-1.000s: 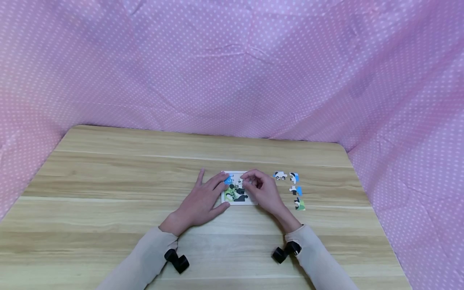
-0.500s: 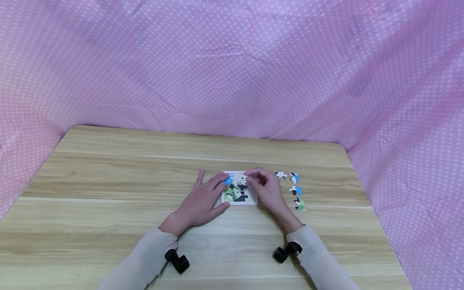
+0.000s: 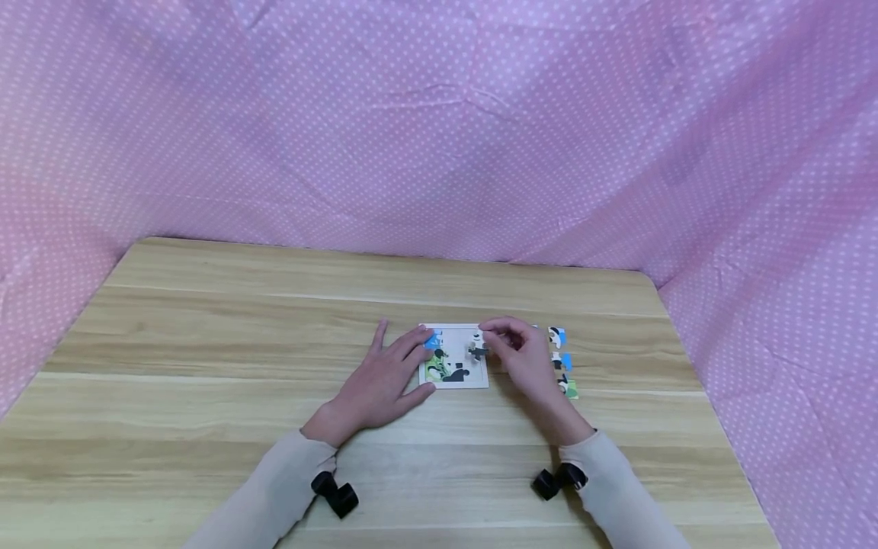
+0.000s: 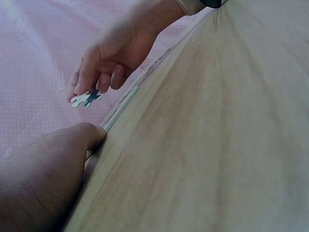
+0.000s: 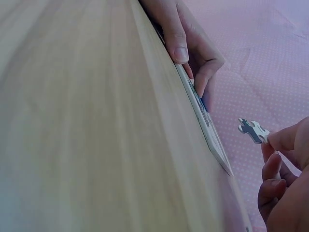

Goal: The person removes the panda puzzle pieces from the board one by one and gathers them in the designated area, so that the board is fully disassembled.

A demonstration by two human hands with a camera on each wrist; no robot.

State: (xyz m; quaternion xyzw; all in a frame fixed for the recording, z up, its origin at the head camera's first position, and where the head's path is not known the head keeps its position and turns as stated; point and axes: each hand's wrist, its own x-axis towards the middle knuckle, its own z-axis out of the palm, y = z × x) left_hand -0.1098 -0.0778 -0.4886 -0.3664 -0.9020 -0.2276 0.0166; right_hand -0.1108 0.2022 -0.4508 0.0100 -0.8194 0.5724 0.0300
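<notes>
- Puzzle piece (image 3: pixel 477 351) lifted above the right of the tray (image 3: pixel 478 378)
- Right hand (image 3: pixel 527 358) pinches its edge, perhaps keeping the rest clear
- Left hand (image 3: pixel 374 383), loosely spread, touches the tray's left, likely steadying it
- Loose pieces (image 3: pixel 559 336) further right

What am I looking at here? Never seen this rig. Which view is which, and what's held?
No robot: just a person's bare left hand and right hand. The wide view comes from a head camera looking down at the table; the other two come from black cameras worn at the wrists, so the table looks steeply tilted there. A partly filled puzzle board lies there, loose pieces to its right, partly hidden by the right hand. The left hand rests on the board; the right pinches a black-and-white piece above it.
</notes>
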